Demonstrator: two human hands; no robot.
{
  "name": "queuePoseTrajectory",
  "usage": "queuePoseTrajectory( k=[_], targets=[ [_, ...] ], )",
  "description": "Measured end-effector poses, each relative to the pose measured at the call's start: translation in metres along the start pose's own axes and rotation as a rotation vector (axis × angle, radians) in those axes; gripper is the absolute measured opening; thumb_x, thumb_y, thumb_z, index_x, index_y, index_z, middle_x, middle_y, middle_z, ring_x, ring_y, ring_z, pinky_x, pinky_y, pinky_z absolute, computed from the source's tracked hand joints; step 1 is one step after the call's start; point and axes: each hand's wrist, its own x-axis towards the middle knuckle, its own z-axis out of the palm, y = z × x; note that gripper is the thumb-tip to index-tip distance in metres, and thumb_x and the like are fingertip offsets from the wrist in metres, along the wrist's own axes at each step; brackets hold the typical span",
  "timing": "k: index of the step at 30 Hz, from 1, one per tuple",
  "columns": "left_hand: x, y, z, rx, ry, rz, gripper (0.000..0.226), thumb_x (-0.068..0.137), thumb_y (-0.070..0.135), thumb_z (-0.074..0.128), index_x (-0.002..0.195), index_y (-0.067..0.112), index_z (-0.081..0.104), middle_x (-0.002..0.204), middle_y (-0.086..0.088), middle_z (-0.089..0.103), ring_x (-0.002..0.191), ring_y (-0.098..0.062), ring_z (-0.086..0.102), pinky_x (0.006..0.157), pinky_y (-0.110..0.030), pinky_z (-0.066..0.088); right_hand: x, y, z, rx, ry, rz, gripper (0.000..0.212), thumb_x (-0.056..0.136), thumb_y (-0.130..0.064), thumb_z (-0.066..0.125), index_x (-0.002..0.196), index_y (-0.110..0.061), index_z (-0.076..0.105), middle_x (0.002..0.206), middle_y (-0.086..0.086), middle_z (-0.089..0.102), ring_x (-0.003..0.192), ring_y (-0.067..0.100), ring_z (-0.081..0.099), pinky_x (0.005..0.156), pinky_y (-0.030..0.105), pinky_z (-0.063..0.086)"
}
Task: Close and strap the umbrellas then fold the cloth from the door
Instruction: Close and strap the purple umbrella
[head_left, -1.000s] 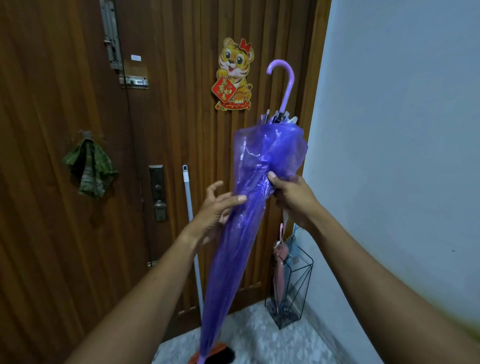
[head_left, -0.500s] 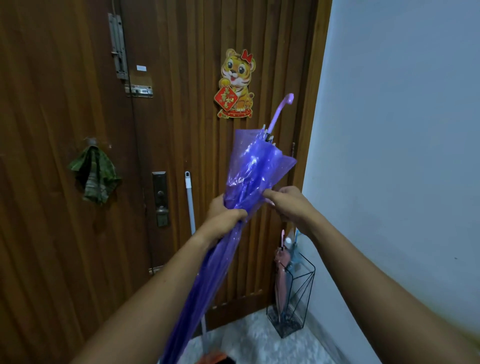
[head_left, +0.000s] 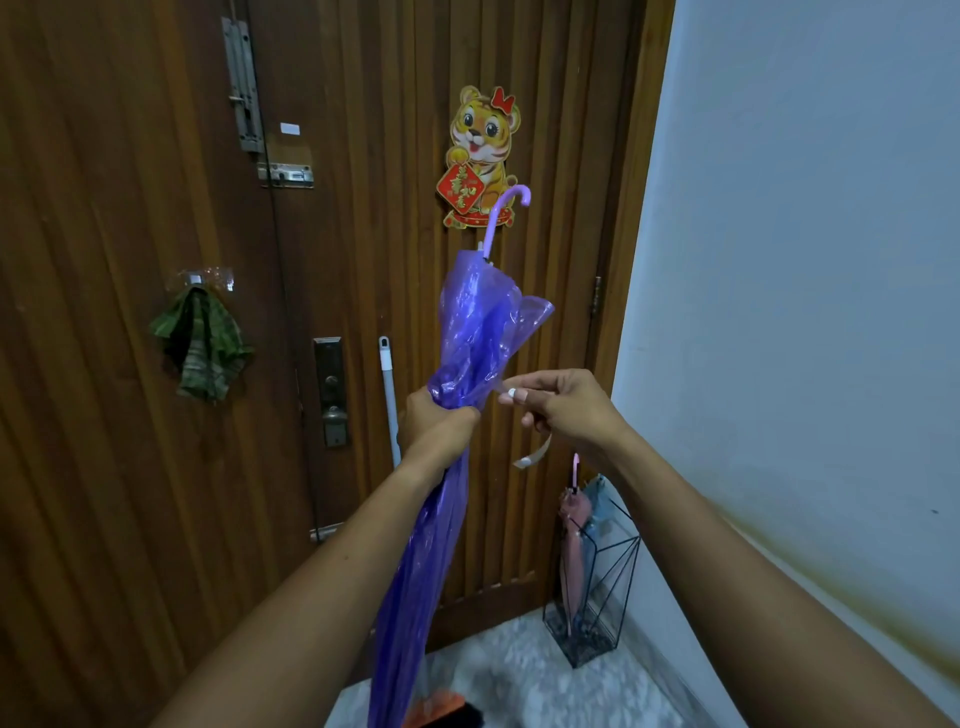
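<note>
A closed purple see-through umbrella (head_left: 467, 332) is held handle-up in front of the door, its lilac hooked handle at the top. My left hand (head_left: 436, 421) grips the gathered canopy around its middle. My right hand (head_left: 563, 408) pinches the umbrella's pale strap (head_left: 535, 457) just to the right of the canopy, with the loose end of the strap hanging below the fingers. A green patterned cloth (head_left: 200, 345) hangs from a clear hook on the wooden door (head_left: 130, 467) at the left.
A black wire stand (head_left: 597, 587) in the corner by the white wall holds a pink umbrella (head_left: 574, 540) and a pale blue one. A white pole (head_left: 388, 395) leans on the door. A tiger sticker (head_left: 480, 156), a latch and a lock are on the door.
My left hand closed around the canopy and squeezed it narrower. My right hand left the canopy and took hold of the strap, pulling it out to the right. The umbrella dropped lower.
</note>
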Motion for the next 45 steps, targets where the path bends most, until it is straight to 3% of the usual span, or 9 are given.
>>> queuePoseTrajectory(
  k=[8,15,24,26,31,34,39,43,45],
  targets=[
    [0.008,0.001,-0.010,-0.191,-0.276,-0.151,0.026,0.067,0.008,0.069,0.093,0.006,0.075,0.083,-0.014,0.071,0.067,-0.025,0.065,0.067,-0.040,0.057,0.008,0.012,-0.012,-0.026,0.104,0.053,0.010,0.090,-0.012,0.070,0.090,-0.013,0.080,0.093,-0.004,0.078,0.100,0.008,0.066,0.090,0.027,0.047],
    [0.013,-0.008,-0.019,-0.356,-0.603,-0.237,0.012,0.076,0.010,0.067,0.087,0.005,0.069,0.080,-0.006,0.069,0.075,-0.019,0.067,0.073,-0.033,0.056,0.001,0.006,-0.020,0.014,0.050,0.072,0.021,0.090,-0.037,0.069,0.096,-0.019,0.078,0.070,-0.022,0.070,0.057,-0.006,0.053,0.050,0.010,0.035],
    [0.014,-0.005,-0.011,-0.554,-0.935,-0.245,0.044,0.054,0.009,0.071,0.096,-0.001,0.062,0.076,-0.014,0.062,0.079,-0.033,0.064,0.082,-0.041,0.044,0.012,-0.001,-0.014,0.215,-0.152,0.230,0.040,0.096,-0.024,0.059,0.056,-0.023,0.063,0.060,-0.006,0.049,0.041,0.005,0.028,0.049,0.028,0.010],
    [0.018,-0.005,-0.012,-0.526,-0.957,-0.252,0.046,0.059,0.016,0.069,0.100,-0.005,0.065,0.083,-0.020,0.066,0.083,-0.037,0.066,0.082,-0.042,0.046,0.013,-0.001,-0.012,0.219,-0.110,0.207,0.030,0.096,-0.024,0.060,0.067,-0.018,0.063,0.052,-0.007,0.045,0.038,0.005,0.029,0.046,0.025,0.011],
    [0.014,-0.004,-0.011,-0.323,-0.638,-0.258,0.021,0.089,0.019,0.064,0.105,0.007,0.069,0.093,-0.013,0.076,0.075,-0.023,0.073,0.070,-0.032,0.061,0.017,0.001,-0.002,0.161,0.155,0.105,0.032,0.091,-0.013,0.068,0.061,-0.009,0.057,0.039,-0.008,0.047,0.029,0.000,0.033,0.033,0.013,0.025],
    [0.019,-0.024,-0.003,-0.196,-0.334,-0.026,0.047,0.087,0.026,0.076,0.124,0.024,0.047,0.122,-0.006,0.067,0.101,-0.020,0.070,0.089,-0.040,0.058,0.022,0.005,0.004,0.101,0.226,0.051,0.030,0.088,-0.012,0.071,0.060,-0.005,0.064,0.047,-0.001,0.059,0.045,0.006,0.051,0.054,0.014,0.042],
    [0.001,-0.026,-0.001,-0.319,-0.412,-0.074,0.016,0.086,0.017,0.049,0.076,0.015,0.061,0.058,0.004,0.056,0.056,-0.017,0.048,0.054,-0.026,0.034,0.020,0.005,0.019,-0.091,0.176,0.032,0.030,0.090,-0.018,0.070,0.063,-0.006,0.072,0.059,0.008,0.067,0.047,0.008,0.049,0.059,0.025,0.043],
    [0.001,-0.028,-0.003,-0.199,-0.587,0.102,0.015,0.077,0.001,0.059,0.084,0.014,0.061,0.074,0.000,0.061,0.070,-0.013,0.060,0.063,-0.029,0.049,0.017,-0.009,0.022,-0.095,0.055,0.056,0.025,0.094,-0.013,0.066,0.073,0.000,0.074,0.065,0.011,0.067,0.056,0.006,0.057,0.065,0.014,0.045],
    [-0.002,-0.028,0.009,-0.124,-0.440,0.159,0.033,0.073,-0.009,0.071,0.099,0.010,0.065,0.089,-0.003,0.067,0.083,-0.012,0.066,0.077,-0.030,0.055,0.016,-0.018,0.026,-0.109,-0.031,0.108,0.019,0.096,-0.009,0.062,0.087,0.003,0.074,0.067,0.011,0.065,0.052,0.000,0.059,0.060,0.009,0.044]
  ],
)
